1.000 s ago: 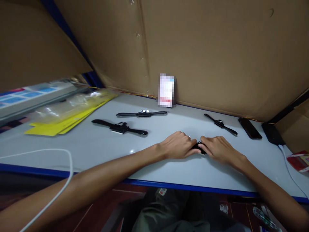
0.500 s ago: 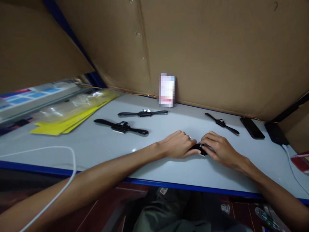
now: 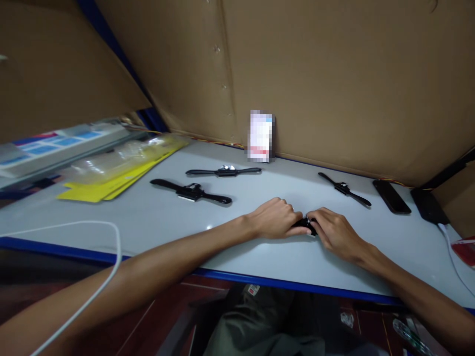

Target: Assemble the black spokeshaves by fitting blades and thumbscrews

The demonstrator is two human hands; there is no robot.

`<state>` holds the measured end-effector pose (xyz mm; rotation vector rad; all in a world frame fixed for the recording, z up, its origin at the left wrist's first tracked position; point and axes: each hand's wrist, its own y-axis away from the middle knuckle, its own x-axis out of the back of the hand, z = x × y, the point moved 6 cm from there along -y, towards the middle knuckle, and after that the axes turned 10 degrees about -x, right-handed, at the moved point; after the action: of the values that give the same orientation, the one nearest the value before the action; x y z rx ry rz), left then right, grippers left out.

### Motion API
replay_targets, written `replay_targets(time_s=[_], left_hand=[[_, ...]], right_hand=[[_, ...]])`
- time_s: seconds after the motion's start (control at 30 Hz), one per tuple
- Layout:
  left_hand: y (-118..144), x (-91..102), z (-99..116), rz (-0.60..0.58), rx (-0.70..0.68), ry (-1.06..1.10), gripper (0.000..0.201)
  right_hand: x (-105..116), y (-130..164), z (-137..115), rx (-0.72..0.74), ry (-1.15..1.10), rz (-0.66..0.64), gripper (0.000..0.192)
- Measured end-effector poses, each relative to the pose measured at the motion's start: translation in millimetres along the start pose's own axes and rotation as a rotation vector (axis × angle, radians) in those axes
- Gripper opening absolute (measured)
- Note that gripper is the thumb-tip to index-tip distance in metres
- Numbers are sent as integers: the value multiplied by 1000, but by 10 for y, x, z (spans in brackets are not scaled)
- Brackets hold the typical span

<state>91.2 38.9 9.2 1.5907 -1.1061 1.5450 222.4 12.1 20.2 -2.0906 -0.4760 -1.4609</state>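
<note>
Near the table's front edge, a black spokeshave (image 3: pixel 306 225) lies mostly hidden under my two hands. My left hand (image 3: pixel 276 219) is closed around its left handle, with the thumb along the body. The bent fingers of my right hand (image 3: pixel 334 228) close on the middle and right part of the tool; what exactly the fingertips pinch is hidden. Farther back on the left lie two more black spokeshaves, one with a pale blade edge (image 3: pixel 191 192) and one behind it (image 3: pixel 224 171). Another spokeshave (image 3: pixel 344 188) rests at an angle beyond my right hand.
Yellow sheets and clear plastic bags (image 3: pixel 126 170) lie at the left. A lit screen (image 3: pixel 261 136) leans on the cardboard wall (image 3: pixel 334 84). A dark phone (image 3: pixel 392 196) and a black device (image 3: pixel 429 206) with a white cable are at the right. A white cord (image 3: pixel 118 242) crosses my left forearm.
The fingers of my right hand have shifted and drawn closer together on the spokeshave. My left hand keeps its hold. The whole view has shifted slightly; the other spokeshaves stay in place.
</note>
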Motion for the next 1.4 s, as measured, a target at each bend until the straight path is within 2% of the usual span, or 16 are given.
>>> replay_targets(time_s=[0.7, 0.97, 1.23, 1.4], left_hand=[[-6, -20, -19, -51, 20, -6, 71], [10, -15, -25, 77, -14, 46, 81], [8, -32, -28, 26, 3, 24, 80], [9, -20, -41, 71, 9, 84, 79]], right_hand=[[-6, -7, 37, 53, -3, 54, 23], [-1, -13, 38, 59, -12, 43, 24], [-5, -16, 33, 76, 7, 54, 24], [-16, -13, 40, 80, 14, 66, 22]])
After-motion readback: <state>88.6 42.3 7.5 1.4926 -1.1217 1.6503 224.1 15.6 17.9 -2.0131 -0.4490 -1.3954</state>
